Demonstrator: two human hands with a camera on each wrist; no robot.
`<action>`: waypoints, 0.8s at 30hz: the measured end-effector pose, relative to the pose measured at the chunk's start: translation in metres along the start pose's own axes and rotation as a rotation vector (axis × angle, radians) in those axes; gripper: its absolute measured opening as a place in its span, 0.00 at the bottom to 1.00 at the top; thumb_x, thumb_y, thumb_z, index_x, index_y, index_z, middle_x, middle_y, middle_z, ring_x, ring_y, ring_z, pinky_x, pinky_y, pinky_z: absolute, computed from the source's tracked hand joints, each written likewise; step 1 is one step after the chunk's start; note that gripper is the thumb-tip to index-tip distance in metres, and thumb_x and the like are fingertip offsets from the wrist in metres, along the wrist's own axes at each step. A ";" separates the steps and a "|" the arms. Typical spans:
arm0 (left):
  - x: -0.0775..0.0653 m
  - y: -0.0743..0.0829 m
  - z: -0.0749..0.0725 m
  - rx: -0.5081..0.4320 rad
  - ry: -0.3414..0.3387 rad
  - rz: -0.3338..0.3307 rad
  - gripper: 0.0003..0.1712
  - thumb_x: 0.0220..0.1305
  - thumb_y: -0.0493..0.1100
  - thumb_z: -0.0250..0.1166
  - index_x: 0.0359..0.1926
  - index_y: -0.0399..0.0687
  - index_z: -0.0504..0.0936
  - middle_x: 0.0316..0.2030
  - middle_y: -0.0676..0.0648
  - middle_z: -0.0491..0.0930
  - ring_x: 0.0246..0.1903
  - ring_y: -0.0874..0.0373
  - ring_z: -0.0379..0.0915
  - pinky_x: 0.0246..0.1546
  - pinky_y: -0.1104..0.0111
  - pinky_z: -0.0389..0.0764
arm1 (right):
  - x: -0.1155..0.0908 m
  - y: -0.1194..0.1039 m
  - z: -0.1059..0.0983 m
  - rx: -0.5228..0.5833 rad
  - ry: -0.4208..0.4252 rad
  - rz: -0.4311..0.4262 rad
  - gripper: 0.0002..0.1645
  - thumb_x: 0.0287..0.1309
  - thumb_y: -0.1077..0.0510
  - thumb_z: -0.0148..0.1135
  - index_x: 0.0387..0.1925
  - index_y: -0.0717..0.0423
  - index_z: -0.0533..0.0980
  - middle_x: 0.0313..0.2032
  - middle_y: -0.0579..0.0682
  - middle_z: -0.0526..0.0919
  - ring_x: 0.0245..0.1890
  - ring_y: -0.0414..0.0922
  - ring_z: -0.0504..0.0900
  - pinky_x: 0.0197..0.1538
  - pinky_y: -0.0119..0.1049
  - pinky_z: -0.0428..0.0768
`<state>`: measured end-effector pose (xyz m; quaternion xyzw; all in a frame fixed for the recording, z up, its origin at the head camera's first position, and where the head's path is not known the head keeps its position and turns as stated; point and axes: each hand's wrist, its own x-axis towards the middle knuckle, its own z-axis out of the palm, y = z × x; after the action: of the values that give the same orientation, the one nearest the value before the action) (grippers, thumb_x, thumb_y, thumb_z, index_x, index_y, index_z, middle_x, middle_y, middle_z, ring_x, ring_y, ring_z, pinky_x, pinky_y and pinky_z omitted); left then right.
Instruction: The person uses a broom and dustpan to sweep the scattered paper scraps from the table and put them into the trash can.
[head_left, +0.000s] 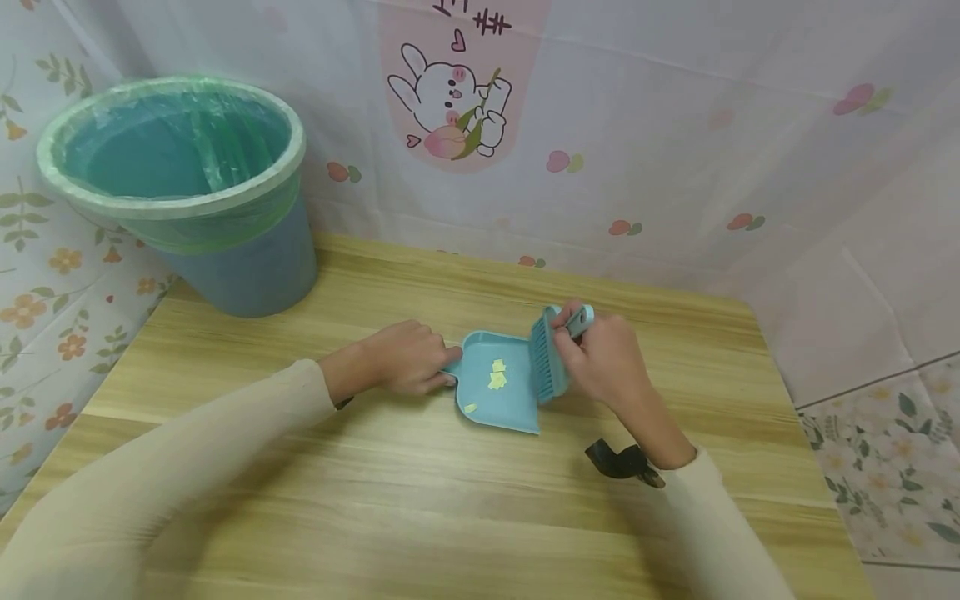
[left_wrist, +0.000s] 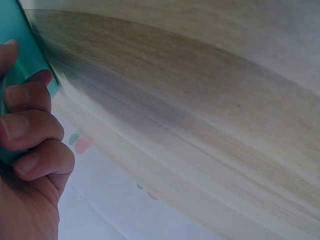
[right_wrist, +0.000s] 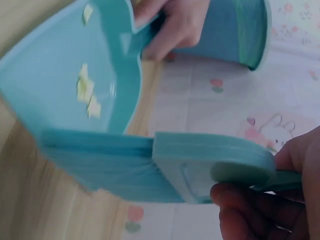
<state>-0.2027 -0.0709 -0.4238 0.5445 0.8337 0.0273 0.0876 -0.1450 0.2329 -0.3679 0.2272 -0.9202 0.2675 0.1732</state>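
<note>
A light-blue dustpan (head_left: 487, 408) lies on the wooden table, and my left hand (head_left: 412, 358) grips its handle from the left. Several small pale-yellow paper scraps (head_left: 497, 379) are on the pan, most near its middle and one by the near left corner. My right hand (head_left: 607, 354) holds a matching blue hand brush (head_left: 551, 358) by its handle. The bristles (right_wrist: 105, 160) stand at the pan's open right edge. Curled fingers (left_wrist: 32, 125) around the handle show in the left wrist view.
At the back left of the table (head_left: 390, 517) stands a blue-grey bin (head_left: 247, 275) lined with a green bag. A printed cloth (head_left: 645, 125) hangs behind the table. A black strap (head_left: 618, 460) dangles by the right wrist.
</note>
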 end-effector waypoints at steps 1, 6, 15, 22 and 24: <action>0.000 0.000 0.000 0.001 0.000 0.000 0.19 0.83 0.52 0.60 0.48 0.39 0.81 0.19 0.55 0.65 0.20 0.60 0.64 0.24 0.64 0.68 | -0.002 0.002 -0.003 -0.025 -0.009 0.008 0.13 0.66 0.66 0.53 0.34 0.65 0.84 0.16 0.46 0.74 0.13 0.34 0.54 0.18 0.33 0.55; 0.000 0.000 0.000 0.008 0.003 -0.002 0.19 0.83 0.53 0.60 0.47 0.39 0.80 0.19 0.55 0.65 0.20 0.61 0.63 0.23 0.65 0.67 | -0.011 0.007 -0.013 -0.147 -0.091 0.065 0.12 0.68 0.65 0.53 0.31 0.61 0.82 0.12 0.41 0.64 0.14 0.37 0.57 0.19 0.35 0.58; -0.001 0.001 -0.002 -0.001 -0.004 -0.004 0.18 0.83 0.52 0.60 0.47 0.39 0.80 0.20 0.55 0.65 0.20 0.61 0.63 0.24 0.65 0.66 | -0.014 -0.002 0.007 -0.164 -0.152 0.014 0.08 0.67 0.63 0.56 0.31 0.59 0.78 0.13 0.41 0.66 0.14 0.39 0.63 0.21 0.38 0.64; -0.001 0.001 -0.001 0.001 0.017 0.004 0.18 0.82 0.52 0.61 0.45 0.40 0.79 0.20 0.55 0.65 0.20 0.60 0.64 0.24 0.63 0.69 | -0.002 -0.020 0.024 -0.125 -0.181 -0.016 0.06 0.67 0.62 0.57 0.33 0.59 0.77 0.14 0.41 0.66 0.15 0.42 0.66 0.23 0.39 0.67; -0.001 0.000 0.000 0.003 0.022 0.006 0.18 0.82 0.52 0.61 0.45 0.40 0.79 0.20 0.55 0.66 0.19 0.60 0.64 0.24 0.63 0.70 | 0.001 -0.023 0.026 -0.132 -0.185 -0.034 0.06 0.66 0.62 0.57 0.34 0.60 0.77 0.13 0.41 0.66 0.15 0.41 0.65 0.22 0.38 0.67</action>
<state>-0.2021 -0.0714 -0.4236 0.5470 0.8329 0.0322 0.0776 -0.1394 0.2004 -0.3791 0.2548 -0.9438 0.1814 0.1066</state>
